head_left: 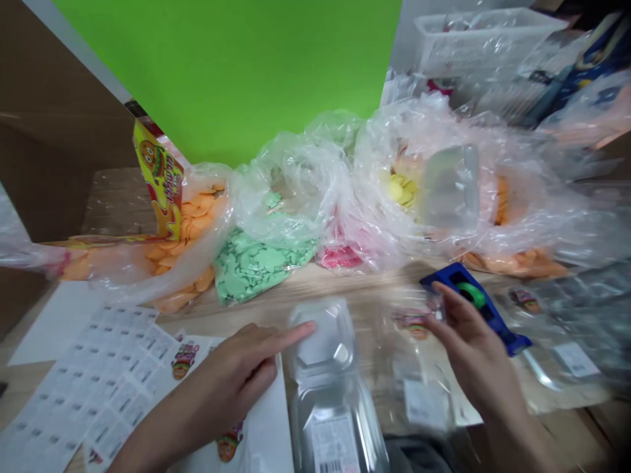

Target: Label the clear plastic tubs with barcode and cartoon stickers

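My left hand point(241, 368) reaches in from the lower left. Its index finger is stretched out over the lid of an opened clear plastic clamshell container point(340, 401), and its other fingers are curled, holding nothing. A white barcode label point(335, 443) sits on the near half of that container. On the right, my right hand point(473, 355) pinches the edge of another clear clamshell container point(399, 348) between thumb and fingers. This second container carries a colourful cartoon sticker point(414, 320) and a white label point(426, 402); motion blurs its outline.
Label sheets point(83, 381) and burger-sticker sheets point(185, 358) lie at left. Behind stand plastic bags of orange point(197, 217), green point(261, 263) and pink pieces point(340, 253). A blue tape dispenser point(486, 309) and more clear containers point(582, 322) are at right. A green panel point(246, 72) rises behind.
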`<state>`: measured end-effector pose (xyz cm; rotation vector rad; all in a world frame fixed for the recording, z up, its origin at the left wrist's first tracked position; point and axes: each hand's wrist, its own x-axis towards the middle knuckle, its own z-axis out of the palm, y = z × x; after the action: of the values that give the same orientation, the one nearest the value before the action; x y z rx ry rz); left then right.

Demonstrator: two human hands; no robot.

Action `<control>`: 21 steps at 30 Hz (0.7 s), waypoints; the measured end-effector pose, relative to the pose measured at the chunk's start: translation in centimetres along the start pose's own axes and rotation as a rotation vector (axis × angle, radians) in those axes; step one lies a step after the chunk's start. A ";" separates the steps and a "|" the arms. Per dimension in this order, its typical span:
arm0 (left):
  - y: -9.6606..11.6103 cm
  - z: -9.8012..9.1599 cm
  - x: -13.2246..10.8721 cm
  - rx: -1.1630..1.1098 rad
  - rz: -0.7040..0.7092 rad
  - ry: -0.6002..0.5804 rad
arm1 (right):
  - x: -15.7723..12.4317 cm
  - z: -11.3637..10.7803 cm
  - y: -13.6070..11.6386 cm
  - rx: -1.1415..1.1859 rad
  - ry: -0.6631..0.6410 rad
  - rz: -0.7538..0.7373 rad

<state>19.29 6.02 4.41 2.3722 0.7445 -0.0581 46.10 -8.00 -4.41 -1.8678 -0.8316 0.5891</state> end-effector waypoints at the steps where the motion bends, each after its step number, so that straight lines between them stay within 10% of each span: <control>1: 0.0 0.0 0.0 -0.005 -0.007 -0.003 | 0.2 0.3 1.6 -0.080 0.009 -0.004; 14: -1.3 -5.1 -5.0 -0.303 -0.276 0.161 | 1.6 2.0 5.7 -0.382 -0.154 -0.226; 21: -2.4 -4.7 -6.2 -0.303 -0.372 0.254 | 0.2 1.5 5.2 -0.470 0.078 -0.256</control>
<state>12.13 7.26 8.15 1.9504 1.2185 0.1901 46.68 -8.57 -9.80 -2.1363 -1.2111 0.1641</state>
